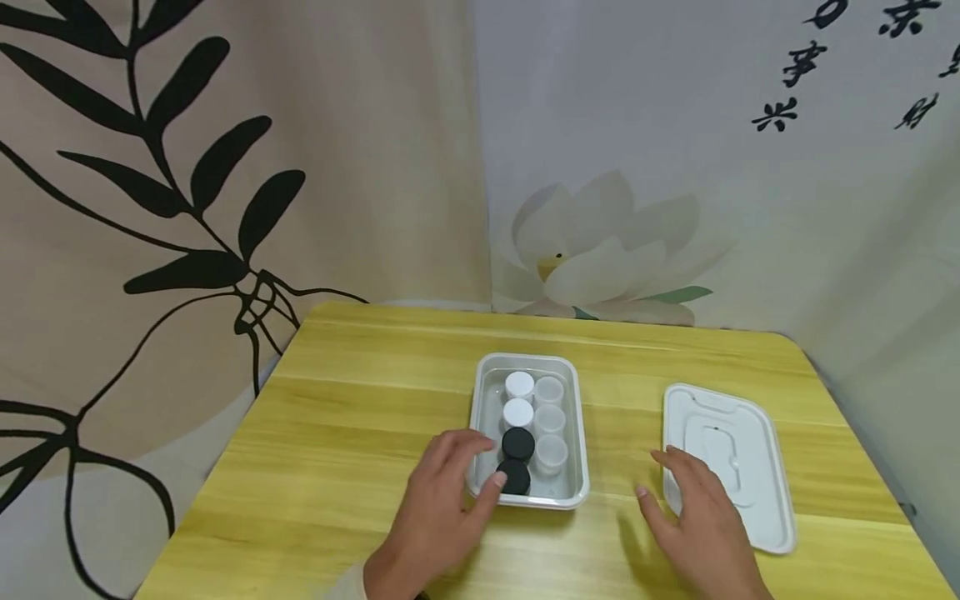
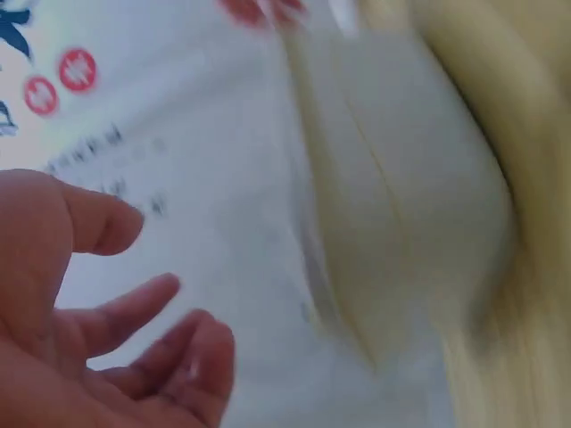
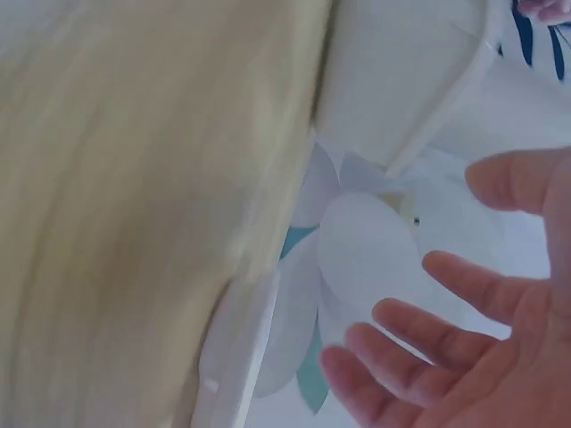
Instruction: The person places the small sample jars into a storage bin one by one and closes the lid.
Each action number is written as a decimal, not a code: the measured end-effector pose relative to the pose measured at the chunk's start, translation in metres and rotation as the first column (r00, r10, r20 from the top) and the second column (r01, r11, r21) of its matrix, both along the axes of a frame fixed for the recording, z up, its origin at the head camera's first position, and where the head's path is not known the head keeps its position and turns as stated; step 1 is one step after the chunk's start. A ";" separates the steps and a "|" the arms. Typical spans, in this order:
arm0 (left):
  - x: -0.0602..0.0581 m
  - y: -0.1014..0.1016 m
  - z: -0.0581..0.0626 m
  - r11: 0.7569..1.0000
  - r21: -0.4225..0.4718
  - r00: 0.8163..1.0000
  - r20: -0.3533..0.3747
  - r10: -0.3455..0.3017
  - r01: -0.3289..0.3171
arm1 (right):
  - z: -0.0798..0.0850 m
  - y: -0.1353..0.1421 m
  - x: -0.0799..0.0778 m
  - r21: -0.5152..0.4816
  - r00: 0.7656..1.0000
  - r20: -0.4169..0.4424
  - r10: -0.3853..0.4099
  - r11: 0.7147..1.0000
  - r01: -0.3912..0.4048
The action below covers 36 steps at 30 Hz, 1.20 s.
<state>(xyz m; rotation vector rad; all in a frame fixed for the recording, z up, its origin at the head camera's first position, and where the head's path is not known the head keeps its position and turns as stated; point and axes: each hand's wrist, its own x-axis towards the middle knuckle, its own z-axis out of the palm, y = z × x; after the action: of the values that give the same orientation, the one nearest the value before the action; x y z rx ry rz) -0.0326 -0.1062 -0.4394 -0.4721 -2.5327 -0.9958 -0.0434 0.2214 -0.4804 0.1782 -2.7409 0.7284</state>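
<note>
In the head view my left hand (image 1: 438, 504) hovers at the lower left corner of a white tray (image 1: 582, 450), fingers bent and apart, nothing held. Its thumb is close to the lower black round piece (image 1: 513, 477); whether they touch I cannot tell. A second black round piece (image 1: 518, 443) and two white ones, the rear white piece (image 1: 519, 385) and the front white piece (image 1: 517, 413), complete that column. Three translucent round pieces (image 1: 551, 454) line the right column. My right hand (image 1: 705, 521), fingers spread and empty, is over the left edge of a white lid (image 1: 723, 458).
The yellow wooden table (image 1: 360, 400) carries the tray and, to its right, the lid lying flat. Behind stand fabric curtains (image 1: 390, 150) printed with leaves, a flower and writing. The left wrist view shows the tray's side (image 2: 419, 178) blurred.
</note>
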 end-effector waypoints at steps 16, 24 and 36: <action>0.003 0.124 -0.002 0.601 0.798 0.635 0.441 -0.634 0.047 | 0.005 0.053 0.006 -0.399 0.960 0.200 -0.198 0.878 0.264; -0.010 0.169 -0.022 0.578 0.807 0.599 0.524 -0.606 -0.121 | 0.000 0.082 0.015 -0.732 0.949 0.298 -0.100 0.615 0.295; -0.015 0.208 -0.045 0.632 0.707 0.572 0.675 -0.466 -0.319 | -0.008 0.124 0.030 -0.824 0.859 0.486 -0.158 0.244 0.511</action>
<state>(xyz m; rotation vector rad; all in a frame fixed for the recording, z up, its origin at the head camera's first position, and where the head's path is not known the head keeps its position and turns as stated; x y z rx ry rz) -0.0477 0.1014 -0.4842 0.2567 -2.2944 -2.7247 -0.0139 0.3459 -0.4884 -0.8569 -1.9027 2.1864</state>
